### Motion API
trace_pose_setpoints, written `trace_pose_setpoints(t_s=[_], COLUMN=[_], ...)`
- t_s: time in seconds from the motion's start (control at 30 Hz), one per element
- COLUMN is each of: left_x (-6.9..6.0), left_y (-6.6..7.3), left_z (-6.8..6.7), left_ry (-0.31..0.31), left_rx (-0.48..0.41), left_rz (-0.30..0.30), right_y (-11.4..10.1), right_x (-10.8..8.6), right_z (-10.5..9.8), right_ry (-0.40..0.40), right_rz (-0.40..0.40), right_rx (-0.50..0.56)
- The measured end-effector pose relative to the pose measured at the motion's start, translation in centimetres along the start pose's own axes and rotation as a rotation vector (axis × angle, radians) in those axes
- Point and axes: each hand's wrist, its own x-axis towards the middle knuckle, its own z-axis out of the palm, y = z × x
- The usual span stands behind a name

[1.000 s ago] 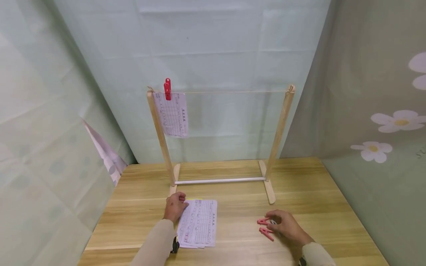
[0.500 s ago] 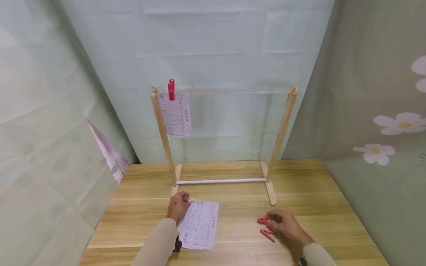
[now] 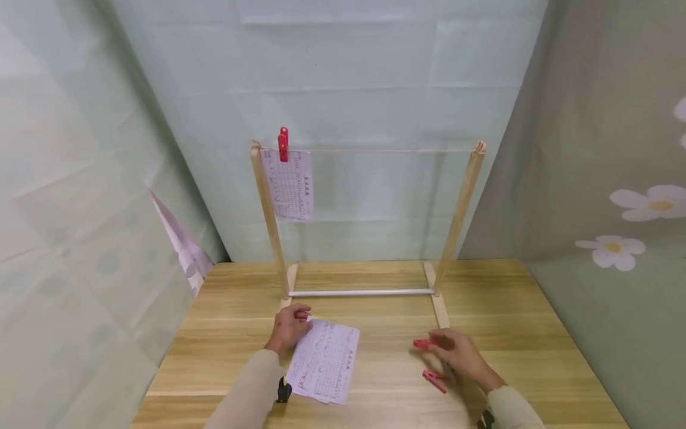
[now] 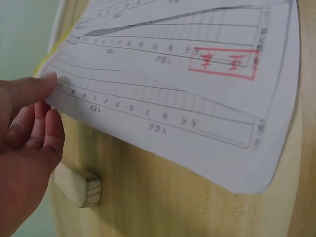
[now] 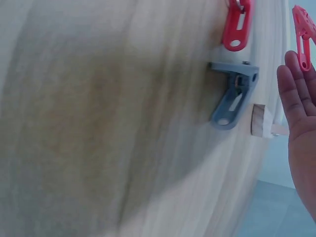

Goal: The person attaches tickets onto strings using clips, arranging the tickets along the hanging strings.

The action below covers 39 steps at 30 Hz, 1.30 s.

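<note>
Papers printed with tables lie fanned on the table, and my left hand pinches their far-left corner. Seen from the left wrist, the thumb of the left hand presses on the sheets, whose near edge is lifted. Raised a little above the table, my right hand holds a red clip at its fingertips. Below it lies another red clip. In the right wrist view a grey clip rests beside that red one, with the held clip at the upper right.
A wooden frame with a string across its top stands at the back. One printed sheet hangs at the string's left end under a red clip. A white rod joins the frame's feet. Cloth walls surround the table.
My right hand has lifted one red clip away from the other. The papers have turned slightly clockwise under my left hand. The head view has shifted a little left.
</note>
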Motion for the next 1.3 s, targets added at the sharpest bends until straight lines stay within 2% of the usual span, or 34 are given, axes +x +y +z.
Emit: trace_pose_setpoints(t_s=[0.23, 0.47, 0.63, 0.83, 1.0, 1.17, 1.3], left_x=[-0.3, -0.4, -0.1, 0.0, 0.0, 0.1, 0.4], left_y=[0.8, 1.4, 1.9, 2.6, 3.6, 4.5, 5.0], left_z=[-0.8, -1.4, -1.7, -2.2, -2.9, -3.4, -3.6], left_ry=[-0.028, 0.009, 0.022, 0.036, 0.045, 0.08, 0.097], left_rx=[-0.004, 0.034, 0.053, 0.058, 0.017, -0.017, -0.002], left_rz=[0.054, 0.097, 0.084, 0.107, 0.068, 0.063, 0.077], right_y=[-1.1, -1.6, -2.5, -3.1, -3.2, -3.7, -4.0], right_x=[0.6, 1.2, 1.6, 2.0, 2.3, 2.5, 2.8], right_z=[-0.3, -0.9, -1.3, -1.5, -1.7, -2.2, -2.6], right_ry=[0.016, 0.06, 0.102, 0.125, 0.147, 0.135, 0.125], right_rz=[0.068, -0.004, -0.023, -0.051, -0.076, -0.058, -0.076], right_rx=[0.056, 0.104, 0.127, 0.17, 0.194, 0.209, 0.248])
